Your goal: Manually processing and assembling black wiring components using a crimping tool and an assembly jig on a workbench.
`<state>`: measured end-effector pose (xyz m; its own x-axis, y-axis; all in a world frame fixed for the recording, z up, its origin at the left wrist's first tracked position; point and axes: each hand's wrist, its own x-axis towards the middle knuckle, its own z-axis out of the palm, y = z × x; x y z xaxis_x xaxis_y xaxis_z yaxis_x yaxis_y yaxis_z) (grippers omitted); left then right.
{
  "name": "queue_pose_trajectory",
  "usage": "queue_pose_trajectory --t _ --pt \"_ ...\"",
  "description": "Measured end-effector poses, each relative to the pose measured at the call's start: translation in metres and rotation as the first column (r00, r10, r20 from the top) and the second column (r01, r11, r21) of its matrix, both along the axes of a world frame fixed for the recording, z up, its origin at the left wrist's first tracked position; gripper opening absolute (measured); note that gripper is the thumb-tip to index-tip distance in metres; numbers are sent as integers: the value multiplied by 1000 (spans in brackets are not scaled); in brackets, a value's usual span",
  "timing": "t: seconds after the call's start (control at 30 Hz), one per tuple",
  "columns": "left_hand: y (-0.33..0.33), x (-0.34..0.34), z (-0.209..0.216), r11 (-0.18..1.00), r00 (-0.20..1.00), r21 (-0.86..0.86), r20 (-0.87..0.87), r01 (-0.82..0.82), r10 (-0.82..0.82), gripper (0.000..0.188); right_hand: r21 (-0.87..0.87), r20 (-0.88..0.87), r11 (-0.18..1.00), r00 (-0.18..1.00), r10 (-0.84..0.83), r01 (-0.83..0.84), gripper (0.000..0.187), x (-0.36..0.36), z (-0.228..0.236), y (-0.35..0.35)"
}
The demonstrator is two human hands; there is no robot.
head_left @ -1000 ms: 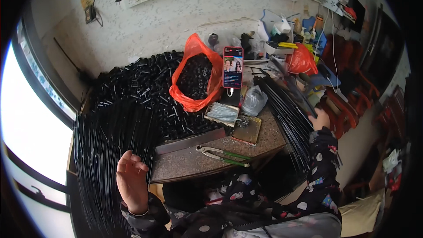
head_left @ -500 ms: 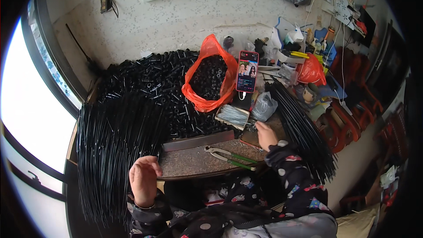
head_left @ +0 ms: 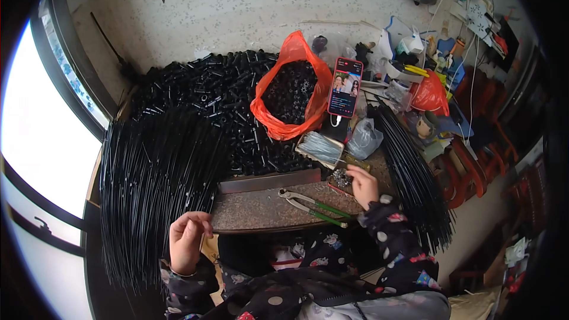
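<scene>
The place looks like a room in a home that also serves as a small workshop. Pale wallpaper with a small floral pattern [head_left: 237, 18] and dark reddish wooden chairs [head_left: 496, 95] at the right suggest the home. The workshop side shows on the brown speckled surface [head_left: 252, 212]: a broad heap of short black tubular parts [head_left: 195, 86], a sheaf of long thin black rods [head_left: 157, 184], metal pincers with green handles [head_left: 327, 208] and a cluster of small silvery metal pieces [head_left: 340, 178].
</scene>
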<state>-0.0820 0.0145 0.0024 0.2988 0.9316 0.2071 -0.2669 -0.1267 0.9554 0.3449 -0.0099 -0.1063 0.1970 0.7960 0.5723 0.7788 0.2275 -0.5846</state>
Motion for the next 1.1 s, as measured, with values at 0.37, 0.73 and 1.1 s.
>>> queue_pose_trajectory --t 0.37,0.73,1.1 --pt "9 -80 2 871 484 405 -725 -277 490 9 -233 172 970 979 108 -66 16 -14 126 -23" --pt "-19 -121 10 923 435 363 -816 -128 381 15 -316 382 948 920 92 36 12 19 10 95" --pt "77 -198 -26 715 -343 694 -694 -83 633 12 -346 205 924 948 242 -161 14 -75 64 57"
